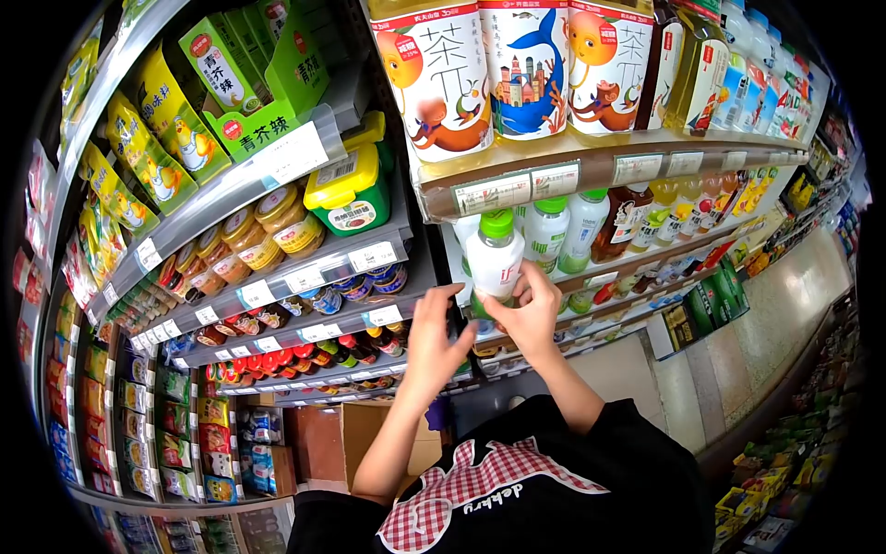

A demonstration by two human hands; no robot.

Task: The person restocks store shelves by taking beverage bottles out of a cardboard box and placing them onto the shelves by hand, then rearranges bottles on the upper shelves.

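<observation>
A white bottle with a green cap and red "if" lettering (496, 258) stands upright at the front of the drinks shelf. My right hand (530, 312) has its fingers round the bottle's lower right side. Just left of the bottle is my left hand (436, 337), its fingers spread and nothing in it. Behind and to the right of the held bottle are similar green-capped bottles (546, 233). Large tea bottles with fruit pictures (434, 83) stand on the shelf above.
On the left, shelves hold jars (293, 224), a yellow-lidded green tub (351, 198) and a green display box (254, 83). The upper drinks shelf edge (591, 174) juts out above my hands. A cardboard box (365, 434) and a green carton (716, 297) sit low down.
</observation>
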